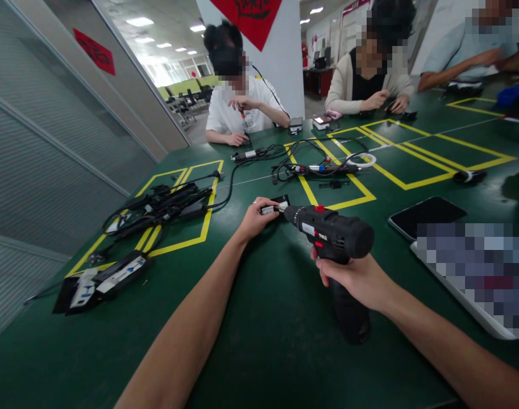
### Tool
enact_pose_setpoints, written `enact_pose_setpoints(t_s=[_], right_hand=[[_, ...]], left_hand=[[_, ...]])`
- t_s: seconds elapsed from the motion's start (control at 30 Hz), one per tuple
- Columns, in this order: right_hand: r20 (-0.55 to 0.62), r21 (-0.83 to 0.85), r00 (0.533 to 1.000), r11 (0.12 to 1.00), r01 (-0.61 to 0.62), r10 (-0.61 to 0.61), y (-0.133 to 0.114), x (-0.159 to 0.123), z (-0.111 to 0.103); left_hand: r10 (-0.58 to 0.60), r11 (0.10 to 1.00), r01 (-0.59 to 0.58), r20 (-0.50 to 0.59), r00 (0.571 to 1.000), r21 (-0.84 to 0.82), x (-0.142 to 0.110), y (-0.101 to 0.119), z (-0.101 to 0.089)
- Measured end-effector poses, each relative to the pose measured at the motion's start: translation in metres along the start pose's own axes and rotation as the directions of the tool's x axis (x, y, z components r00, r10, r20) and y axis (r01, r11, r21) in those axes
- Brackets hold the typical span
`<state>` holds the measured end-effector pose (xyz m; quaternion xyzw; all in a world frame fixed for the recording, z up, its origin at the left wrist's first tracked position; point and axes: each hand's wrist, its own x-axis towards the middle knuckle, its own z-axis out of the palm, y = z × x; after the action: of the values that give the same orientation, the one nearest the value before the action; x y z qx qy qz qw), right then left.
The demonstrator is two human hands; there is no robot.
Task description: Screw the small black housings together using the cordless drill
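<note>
My right hand (359,279) is wrapped round the grip of a black cordless drill (333,232) with red switches. The drill is nearly level, its chuck pointing left. In front of the chuck, my left hand (254,220) presses on a small black part with white labels (281,200) lying on the table. The drill's tip is close to that part; whether they touch I cannot tell. My left fingers partly cover the part.
The green table (259,352) has yellow tape outlines. Tangled black adapters and cables (169,201) lie left, with black-and-white packets (101,281) nearer. A corded electric screwdriver (327,168) lies ahead. A dark phone (430,217) is at right. Several people sit across the table.
</note>
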<state>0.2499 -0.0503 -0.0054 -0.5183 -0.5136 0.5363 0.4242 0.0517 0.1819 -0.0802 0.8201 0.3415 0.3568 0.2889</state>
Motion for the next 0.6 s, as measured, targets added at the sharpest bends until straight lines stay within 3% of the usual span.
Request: enact_pose_setpoints(t_s=[0.6], right_hand=[[-0.033,-0.077,0.999,0.997,-0.008,0.005,-0.0008,-0.0008,-0.0007]], left_hand=[[-0.041,0.997,0.039,-0.02,0.999,-0.061,0.0026,-0.002,0.0019]])
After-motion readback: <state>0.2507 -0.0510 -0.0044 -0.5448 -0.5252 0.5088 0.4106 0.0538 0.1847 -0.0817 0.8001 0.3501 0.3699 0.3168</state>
